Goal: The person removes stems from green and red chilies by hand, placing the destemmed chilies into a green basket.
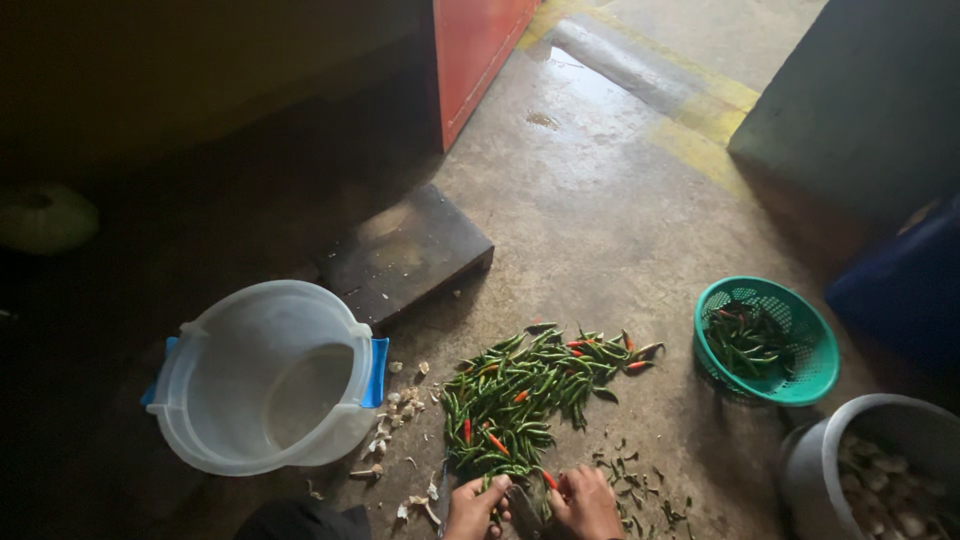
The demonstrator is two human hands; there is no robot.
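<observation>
Hands [530, 505] pinch chillies [520, 395] between tub [265, 375] and basket [815, 375].

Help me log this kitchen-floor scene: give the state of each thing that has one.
Left hand: gripping a chili.
Right hand: gripping the same chili.
Chili pile: loose on floor.
Green basket: partly filled with chilies.
Clear bucket: upright, empty.
Grey pot: holds pale pieces.
</observation>
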